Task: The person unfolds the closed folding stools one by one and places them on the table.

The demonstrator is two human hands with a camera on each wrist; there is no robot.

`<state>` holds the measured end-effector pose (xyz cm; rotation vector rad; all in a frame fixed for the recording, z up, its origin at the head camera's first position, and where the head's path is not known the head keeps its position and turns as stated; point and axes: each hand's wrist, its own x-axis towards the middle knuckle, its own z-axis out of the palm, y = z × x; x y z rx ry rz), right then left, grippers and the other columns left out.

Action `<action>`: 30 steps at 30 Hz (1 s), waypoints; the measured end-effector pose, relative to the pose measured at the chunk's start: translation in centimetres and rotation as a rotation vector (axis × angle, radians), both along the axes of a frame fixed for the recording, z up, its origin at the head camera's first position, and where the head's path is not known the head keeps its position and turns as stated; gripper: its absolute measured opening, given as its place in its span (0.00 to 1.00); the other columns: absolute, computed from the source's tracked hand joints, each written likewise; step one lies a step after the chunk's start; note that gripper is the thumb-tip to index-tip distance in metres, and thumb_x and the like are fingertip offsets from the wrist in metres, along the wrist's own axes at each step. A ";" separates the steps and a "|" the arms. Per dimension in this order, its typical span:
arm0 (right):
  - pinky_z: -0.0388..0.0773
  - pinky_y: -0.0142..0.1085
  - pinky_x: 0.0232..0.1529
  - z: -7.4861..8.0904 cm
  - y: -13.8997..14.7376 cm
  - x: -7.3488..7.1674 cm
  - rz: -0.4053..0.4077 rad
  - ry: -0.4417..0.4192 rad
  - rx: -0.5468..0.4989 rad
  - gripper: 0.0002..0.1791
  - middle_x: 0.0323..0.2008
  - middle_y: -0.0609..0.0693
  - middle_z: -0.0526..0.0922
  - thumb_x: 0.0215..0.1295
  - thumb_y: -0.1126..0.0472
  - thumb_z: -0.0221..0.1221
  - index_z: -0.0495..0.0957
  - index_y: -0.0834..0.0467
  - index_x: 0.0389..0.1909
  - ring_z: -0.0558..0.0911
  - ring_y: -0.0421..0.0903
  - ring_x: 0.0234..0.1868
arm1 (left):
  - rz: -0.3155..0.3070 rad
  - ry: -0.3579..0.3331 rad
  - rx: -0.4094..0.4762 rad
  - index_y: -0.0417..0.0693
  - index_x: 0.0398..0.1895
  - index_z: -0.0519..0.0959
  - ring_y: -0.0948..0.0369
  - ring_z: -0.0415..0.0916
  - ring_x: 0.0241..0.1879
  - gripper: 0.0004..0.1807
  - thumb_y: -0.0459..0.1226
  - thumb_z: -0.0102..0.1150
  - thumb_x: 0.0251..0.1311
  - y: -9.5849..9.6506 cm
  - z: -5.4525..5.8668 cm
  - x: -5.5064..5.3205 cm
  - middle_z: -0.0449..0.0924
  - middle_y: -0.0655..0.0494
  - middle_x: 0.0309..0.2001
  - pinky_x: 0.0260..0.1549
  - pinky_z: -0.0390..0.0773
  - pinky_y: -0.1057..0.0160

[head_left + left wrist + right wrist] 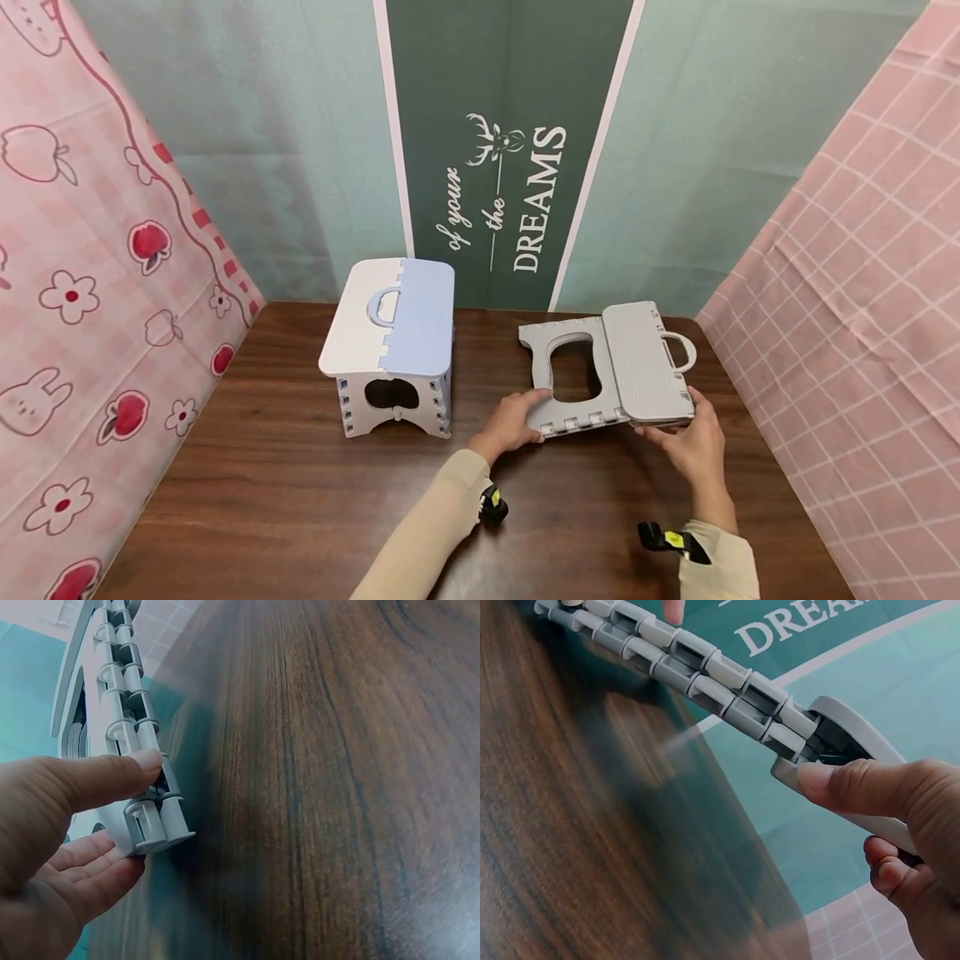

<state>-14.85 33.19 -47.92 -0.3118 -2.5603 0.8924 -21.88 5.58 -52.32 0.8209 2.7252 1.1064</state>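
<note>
Left hand (512, 425): partly closed, thumb on the upper face and fingers beneath, gripping the left near corner of the folded grey stool (649, 362). Right hand (696, 442): partly closed, pinching the seat end at the right near corner, thumb on one side, fingers on the other.

The stool is at the right rear of the table (300, 508), held flat, its handle (682, 352) outermost to the right. The right end appears raised; whether the left end touches the wood cannot be determined.

Risks, as judged: the left thumb lies across the slotted hinge edge (114, 679), so a sudden fold could pinch it. Both grips are at near corners; uneven lifting could tip the far side down. A slip at the right would probably drop the seat end.

Clearances: the rear table edge and green cloth (705, 133) are near the stool's far side; the pink gridded cloth (847, 333) limits travel rightward. To the left, a gap separates it from the upright white-and-blue stool (423, 333). The widest room is toward the person, over bare tabletop.
</note>
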 end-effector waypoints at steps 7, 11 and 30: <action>0.66 0.33 0.28 0.9 -0.5 0.3 -0.018 0.006 0.030 0.58 0.25 0.56 0.78 0.31 0.63 0.78 0.55 0.66 0.66 0.75 0.39 0.21 | -0.058 0.016 -0.109 0.62 0.66 0.65 0.55 0.71 0.45 0.43 0.35 0.73 0.44 0.4 0.4 0.1 0.73 0.46 0.50 0.43 0.72 0.62; 0.66 0.24 0.25 1.2 -0.7 0.3 -0.008 0.043 0.000 0.56 0.29 0.58 0.78 0.33 0.66 0.77 0.55 0.64 0.65 0.76 0.40 0.21 | -0.062 0.003 -0.134 0.60 0.65 0.67 0.56 0.70 0.45 0.41 0.36 0.73 0.44 0.6 0.7 -0.1 0.73 0.47 0.51 0.42 0.71 0.63; 0.69 0.16 0.35 1.5 -3.1 0.3 0.116 0.284 -0.206 0.56 0.54 0.65 0.68 0.34 0.84 0.68 0.51 0.65 0.68 0.70 0.19 0.36 | -0.028 -0.001 -0.034 0.57 0.57 0.73 0.59 0.70 0.41 0.40 0.29 0.73 0.33 0.6 0.5 -0.1 0.74 0.51 0.47 0.37 0.69 0.68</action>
